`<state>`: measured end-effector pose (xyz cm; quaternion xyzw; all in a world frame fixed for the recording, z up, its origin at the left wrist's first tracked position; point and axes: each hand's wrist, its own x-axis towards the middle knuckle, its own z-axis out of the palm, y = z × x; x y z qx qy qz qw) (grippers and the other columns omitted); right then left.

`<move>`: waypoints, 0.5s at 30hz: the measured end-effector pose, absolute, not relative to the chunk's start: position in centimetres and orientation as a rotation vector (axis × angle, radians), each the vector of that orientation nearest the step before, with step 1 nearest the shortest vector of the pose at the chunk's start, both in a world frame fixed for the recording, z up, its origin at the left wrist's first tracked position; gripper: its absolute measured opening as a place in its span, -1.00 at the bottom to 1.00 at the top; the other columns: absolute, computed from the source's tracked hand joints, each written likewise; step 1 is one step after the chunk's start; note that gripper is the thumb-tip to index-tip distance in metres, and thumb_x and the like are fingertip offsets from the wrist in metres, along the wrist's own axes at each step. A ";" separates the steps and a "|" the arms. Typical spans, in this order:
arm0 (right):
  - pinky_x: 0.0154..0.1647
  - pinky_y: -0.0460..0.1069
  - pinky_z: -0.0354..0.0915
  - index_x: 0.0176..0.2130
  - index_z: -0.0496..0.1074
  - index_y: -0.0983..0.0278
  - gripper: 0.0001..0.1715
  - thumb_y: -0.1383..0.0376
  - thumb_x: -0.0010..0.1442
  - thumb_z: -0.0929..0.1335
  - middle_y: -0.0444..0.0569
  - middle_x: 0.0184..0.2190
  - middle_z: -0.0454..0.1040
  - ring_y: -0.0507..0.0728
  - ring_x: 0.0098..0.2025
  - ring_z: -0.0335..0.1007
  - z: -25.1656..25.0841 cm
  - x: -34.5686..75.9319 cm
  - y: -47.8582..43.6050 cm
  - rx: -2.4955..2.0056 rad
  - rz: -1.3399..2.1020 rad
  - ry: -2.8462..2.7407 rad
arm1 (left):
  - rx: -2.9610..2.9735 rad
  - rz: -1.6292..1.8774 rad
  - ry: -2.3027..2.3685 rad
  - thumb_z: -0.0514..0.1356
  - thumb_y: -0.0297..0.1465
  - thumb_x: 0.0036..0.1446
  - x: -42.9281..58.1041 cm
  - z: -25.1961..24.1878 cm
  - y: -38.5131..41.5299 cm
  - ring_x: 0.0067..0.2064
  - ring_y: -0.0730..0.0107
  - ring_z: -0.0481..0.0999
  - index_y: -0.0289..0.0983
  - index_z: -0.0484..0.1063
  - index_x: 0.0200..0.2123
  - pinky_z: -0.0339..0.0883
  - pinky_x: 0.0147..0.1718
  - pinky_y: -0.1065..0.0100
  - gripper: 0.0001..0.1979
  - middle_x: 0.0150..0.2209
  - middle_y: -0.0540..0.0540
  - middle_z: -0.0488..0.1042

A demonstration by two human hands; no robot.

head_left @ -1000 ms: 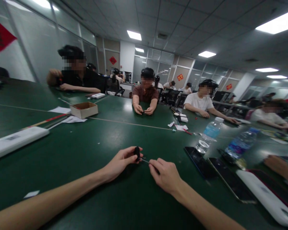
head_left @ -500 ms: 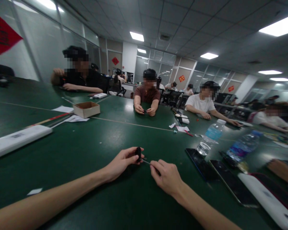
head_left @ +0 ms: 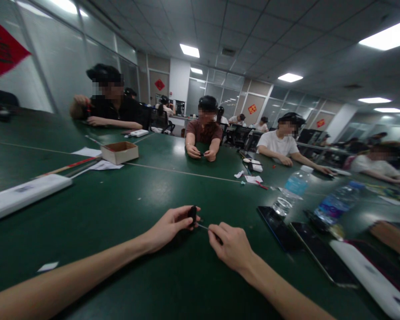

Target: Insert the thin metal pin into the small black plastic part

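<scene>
Just right of the picture's middle, my left hand (head_left: 170, 226) pinches a small black part (head_left: 193, 215) upright between thumb and fingers. What kind of part it is, I cannot make out. A thin metal shaft (head_left: 202, 226), like a screwdriver's, runs from my right hand (head_left: 230, 243) toward the lower edge of that part. The fingers of my right hand are closed around its other end, so any handle is hidden. Whether the shaft's tip touches the part is too small to tell. Both hands are just over the green table (head_left: 166, 186).
To the right are a water bottle (head_left: 291, 191), a second bottle (head_left: 336, 206), dark phones (head_left: 322, 253) and a long white case (head_left: 370, 275). On the left lie another white case (head_left: 26, 195) and an open cardboard box (head_left: 120, 153). Several people sit across the table.
Almost nothing differs. The black part in my left hand has shifted very slightly, and my right hand keeps its place with the shaft.
</scene>
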<state>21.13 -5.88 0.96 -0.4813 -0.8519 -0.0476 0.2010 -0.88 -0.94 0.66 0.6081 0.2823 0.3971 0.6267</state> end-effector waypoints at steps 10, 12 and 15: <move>-0.42 -0.10 0.16 -0.11 0.38 0.24 -0.70 0.25 0.35 0.14 -0.05 -0.36 0.41 0.01 -0.42 0.30 1.2 21.1 -6.1 -1.352 -0.077 -2.371 | 1.391 0.897 0.656 0.16 -0.35 0.14 -0.9 0.8 -0.9 -0.12 0.27 0.44 -0.27 0.34 0.06 0.28 -0.09 0.22 -0.60 -0.09 -0.16 0.48; -0.41 -0.10 0.16 -0.11 0.37 0.24 -0.71 0.25 0.35 0.14 -0.06 -0.34 0.41 0.01 -0.41 0.31 1.2 21.1 -6.2 -1.353 -0.073 -2.373 | 1.373 0.898 0.665 0.19 -0.34 0.12 -0.9 0.8 -0.9 -0.12 0.26 0.45 -0.28 0.35 0.04 0.29 -0.09 0.20 -0.60 -0.09 -0.17 0.49; -0.41 -0.10 0.17 -0.10 0.36 0.24 -0.72 0.25 0.35 0.14 -0.06 -0.33 0.41 0.01 -0.40 0.31 1.2 21.1 -6.2 -1.354 -0.070 -2.372 | 1.357 0.903 0.675 0.21 -0.33 0.10 -1.0 0.7 -0.8 -0.14 0.27 0.46 -0.29 0.36 0.02 0.30 -0.10 0.20 -0.60 -0.10 -0.18 0.49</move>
